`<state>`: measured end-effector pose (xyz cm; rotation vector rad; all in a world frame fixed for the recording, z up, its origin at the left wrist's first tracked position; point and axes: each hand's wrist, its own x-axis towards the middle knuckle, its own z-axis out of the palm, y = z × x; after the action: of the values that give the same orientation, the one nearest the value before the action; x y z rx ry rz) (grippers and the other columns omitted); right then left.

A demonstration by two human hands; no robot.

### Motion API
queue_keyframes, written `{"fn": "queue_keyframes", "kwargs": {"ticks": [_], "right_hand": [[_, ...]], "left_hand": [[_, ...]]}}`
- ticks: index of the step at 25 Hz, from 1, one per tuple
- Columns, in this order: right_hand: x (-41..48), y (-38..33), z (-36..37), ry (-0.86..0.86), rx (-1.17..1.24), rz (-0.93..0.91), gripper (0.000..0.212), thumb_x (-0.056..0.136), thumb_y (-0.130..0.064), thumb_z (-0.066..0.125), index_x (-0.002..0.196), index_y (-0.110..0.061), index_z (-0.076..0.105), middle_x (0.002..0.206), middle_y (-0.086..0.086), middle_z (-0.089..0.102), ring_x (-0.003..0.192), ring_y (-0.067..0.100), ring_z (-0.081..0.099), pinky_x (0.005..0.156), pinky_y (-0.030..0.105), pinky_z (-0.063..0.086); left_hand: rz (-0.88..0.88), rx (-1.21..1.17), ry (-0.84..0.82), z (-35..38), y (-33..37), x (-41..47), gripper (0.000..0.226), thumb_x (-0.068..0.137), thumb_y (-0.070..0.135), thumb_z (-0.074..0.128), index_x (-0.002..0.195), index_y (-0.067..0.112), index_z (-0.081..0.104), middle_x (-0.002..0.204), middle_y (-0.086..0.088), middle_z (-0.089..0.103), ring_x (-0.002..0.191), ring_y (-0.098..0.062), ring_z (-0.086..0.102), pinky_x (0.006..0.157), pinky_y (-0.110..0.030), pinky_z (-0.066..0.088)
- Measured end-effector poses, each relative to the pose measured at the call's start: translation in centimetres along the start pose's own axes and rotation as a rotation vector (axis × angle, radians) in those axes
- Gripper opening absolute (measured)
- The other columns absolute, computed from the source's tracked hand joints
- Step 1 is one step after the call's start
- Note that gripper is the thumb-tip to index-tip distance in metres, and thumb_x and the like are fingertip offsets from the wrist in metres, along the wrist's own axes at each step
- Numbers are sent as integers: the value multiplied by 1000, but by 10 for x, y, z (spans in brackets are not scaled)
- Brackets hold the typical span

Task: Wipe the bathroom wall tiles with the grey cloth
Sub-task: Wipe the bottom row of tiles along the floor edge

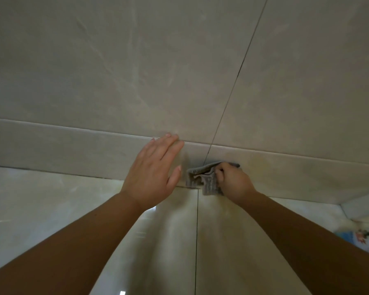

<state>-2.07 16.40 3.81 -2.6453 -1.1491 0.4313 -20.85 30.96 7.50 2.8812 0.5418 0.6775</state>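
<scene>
Head view: right hand [232, 182] grips grey cloth [202, 177].

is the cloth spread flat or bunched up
Bunched up: the grey cloth is crumpled in folds in the right hand, against the tiles.

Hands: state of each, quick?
Left hand: open, fingers straight.
Right hand: closed, holding the cloth.

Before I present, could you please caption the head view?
Right hand grips grey cloth against wall tile; left hand rests flat beside.
</scene>
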Motion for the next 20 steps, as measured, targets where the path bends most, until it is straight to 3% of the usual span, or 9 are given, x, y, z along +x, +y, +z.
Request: {"fn": "queue_keyframes", "kwargs": {"ticks": [4, 8, 12, 17, 20], "right_hand": [[-4, -6, -23, 214, 193, -92, 15, 93, -29, 59, 102, -21, 66, 85, -9, 68, 82, 15, 67, 68, 23, 47], [1, -42, -19, 336, 288, -280, 21, 83, -36, 70, 101, -26, 64, 89, -14, 72, 81, 6, 69, 72, 27, 56], [18, -58, 24, 281, -7, -286, 23, 88, -47, 59, 101, -30, 67, 90, -7, 73, 81, 19, 68, 70, 29, 53], [23, -33, 41, 14, -336, -226, 30, 101, -34, 37, 118, -29, 62, 105, 1, 69, 93, 25, 64, 70, 26, 40], [18, -28, 25, 260, -166, -253, 23, 96, -27, 48, 96, -21, 70, 83, 4, 70, 73, 27, 66, 60, 25, 39]], "left_hand": [[-15, -23, 37, -6, -7, -2, 51, 94, 33, 41, 140, 13, 48, 147, -6, 47, 141, -20, 37, 119, -38, 25], [-36, -6, 45, -11, -29, -12, 50, 94, 32, 40, 138, 12, 50, 143, -8, 50, 136, -23, 43, 115, -42, 32], [-81, 17, 34, -10, -49, -21, 48, 93, 28, 44, 138, 11, 51, 142, -7, 50, 136, -23, 42, 114, -41, 32], [-94, 21, 51, -10, -61, -25, 47, 92, 26, 48, 137, 11, 52, 143, -7, 50, 138, -21, 40, 115, -40, 30], [-74, 22, 49, -9, -65, -33, 47, 92, 26, 46, 137, 11, 52, 143, -7, 50, 138, -21, 40, 116, -40, 29]]}}
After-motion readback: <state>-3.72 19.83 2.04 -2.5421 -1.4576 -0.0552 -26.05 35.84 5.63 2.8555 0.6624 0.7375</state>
